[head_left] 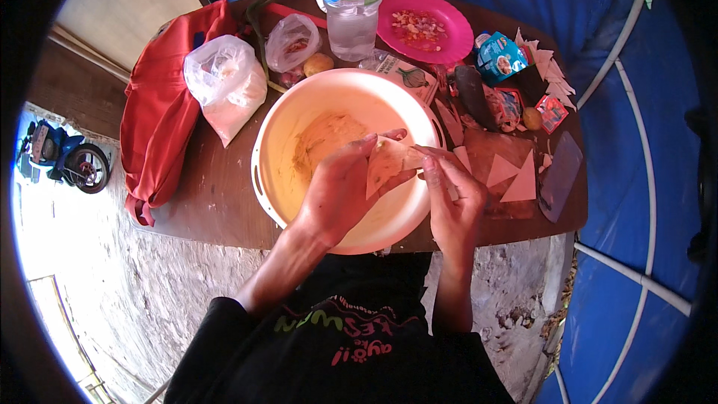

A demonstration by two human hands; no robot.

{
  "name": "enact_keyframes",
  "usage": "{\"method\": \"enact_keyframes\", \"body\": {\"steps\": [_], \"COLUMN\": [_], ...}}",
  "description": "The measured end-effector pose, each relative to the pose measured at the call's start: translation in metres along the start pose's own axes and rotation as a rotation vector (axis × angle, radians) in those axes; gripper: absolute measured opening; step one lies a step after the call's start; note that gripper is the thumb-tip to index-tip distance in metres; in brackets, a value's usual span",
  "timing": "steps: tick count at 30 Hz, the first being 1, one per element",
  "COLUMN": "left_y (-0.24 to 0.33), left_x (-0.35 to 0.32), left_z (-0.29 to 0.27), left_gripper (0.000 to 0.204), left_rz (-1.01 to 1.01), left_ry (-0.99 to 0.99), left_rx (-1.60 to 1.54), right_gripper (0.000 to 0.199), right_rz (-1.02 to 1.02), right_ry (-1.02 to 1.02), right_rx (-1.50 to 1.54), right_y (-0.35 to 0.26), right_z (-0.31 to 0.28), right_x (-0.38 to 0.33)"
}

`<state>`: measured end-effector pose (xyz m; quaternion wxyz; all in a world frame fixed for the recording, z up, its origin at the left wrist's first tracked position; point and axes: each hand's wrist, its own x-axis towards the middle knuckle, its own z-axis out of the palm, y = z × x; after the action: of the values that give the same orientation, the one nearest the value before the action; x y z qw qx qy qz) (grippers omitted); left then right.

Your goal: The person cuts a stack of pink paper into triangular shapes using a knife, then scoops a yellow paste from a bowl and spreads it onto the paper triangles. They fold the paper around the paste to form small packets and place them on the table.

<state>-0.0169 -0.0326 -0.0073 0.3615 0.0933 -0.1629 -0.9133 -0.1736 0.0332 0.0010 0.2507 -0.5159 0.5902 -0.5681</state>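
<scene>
Head view: both hands' fingers pinch one folded wrapper (387, 164) over one bowl (273, 142); two triangles (512, 178) beside.

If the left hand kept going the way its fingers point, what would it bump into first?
Probably the folded pastry sheet that the left hand already touches, then the right hand beyond it. Both sit above the cream bowl; depth is hard to judge.

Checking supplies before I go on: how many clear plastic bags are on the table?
2. A larger plastic bag of white stuff lies left of the bowl beside the red cloth. A smaller plastic bag sits behind the bowl, left of the water bottle. Others may be hidden.
</scene>
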Motion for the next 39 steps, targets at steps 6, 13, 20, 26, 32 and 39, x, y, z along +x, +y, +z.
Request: {"method": "enact_keyframes", "body": {"steps": [6, 13, 20, 26, 32, 39], "left_y": [-0.002, -0.005, -0.006, -0.005, -0.002, 0.008], "left_x": [-0.009, -0.016, -0.024, -0.023, -0.028, -0.027], "left_z": [-0.006, -0.003, 0.0, 0.002, 0.004, -0.001], "left_gripper": [0.042, 0.051, 0.053, 0.057, 0.055, 0.051], "left_rz": [-0.023, -0.005, 0.051, 0.082, 0.083, 0.025], "left_ry": [0.136, 0.239, 0.24, 0.231, 0.198, 0.249], "left_rx": [0.155, 0.387, 0.515, 0.498, 0.384, 0.725], "right_gripper": [0.024, 0.026, 0.026, 0.041, 0.051, 0.046], "right_rz": [0.039, -0.338, -0.432, -0.458, -0.482, -0.335], "right_ry": [0.186, 0.083, 0.017, -0.077, -0.115, -0.14], "right_rx": [-0.108, -0.37, -0.354, -0.432, -0.421, -0.193], "right_y": [0.002, 0.006, 0.007, 0.01, 0.014, 0.003], "right_z": [0.003, 0.015, 0.023, 0.023, 0.021, 0.015], "right_x": [-0.011, -0.013, -0.01, -0.011, -0.012, -0.011]}}
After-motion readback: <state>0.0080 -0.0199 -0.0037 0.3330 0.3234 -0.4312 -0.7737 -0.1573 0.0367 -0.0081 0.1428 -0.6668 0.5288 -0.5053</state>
